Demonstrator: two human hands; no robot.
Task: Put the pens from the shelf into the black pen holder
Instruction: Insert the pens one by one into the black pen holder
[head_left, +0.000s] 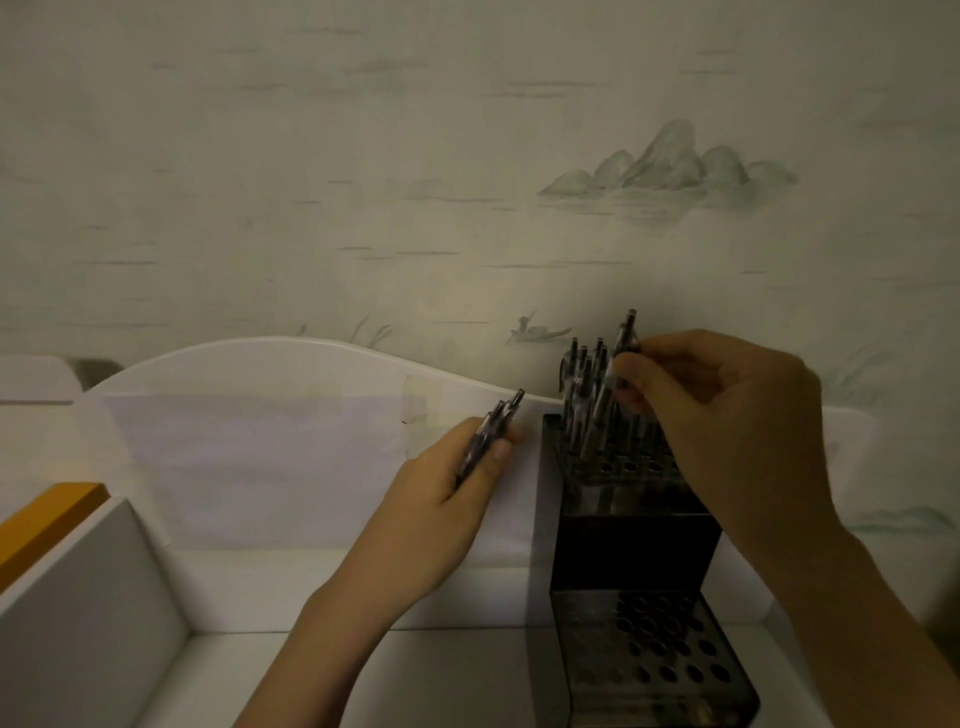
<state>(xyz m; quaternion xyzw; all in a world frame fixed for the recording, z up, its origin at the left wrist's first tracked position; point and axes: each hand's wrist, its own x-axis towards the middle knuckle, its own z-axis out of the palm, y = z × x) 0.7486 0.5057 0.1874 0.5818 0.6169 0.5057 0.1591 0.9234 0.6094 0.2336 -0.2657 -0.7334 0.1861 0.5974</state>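
Note:
The black pen holder (631, 545) stands on the white shelf at the right, stepped, with rows of round holes on its upper and lower tiers. Several dark pens (582, 395) stand upright in the back holes of the upper tier. My right hand (727, 426) pinches one pen (618, 364) by its upper part, above the upper tier among the standing pens. My left hand (457, 483) grips a small bundle of pens (493, 431) just left of the holder, their ends pointing up and right.
A white shelf (311, 577) with a curved back panel (270, 358) runs along a wall with pale landscape wallpaper. A white upright divider (93, 597) and an orange-edged box (47, 519) stand at the left. Paper is taped to the back panel.

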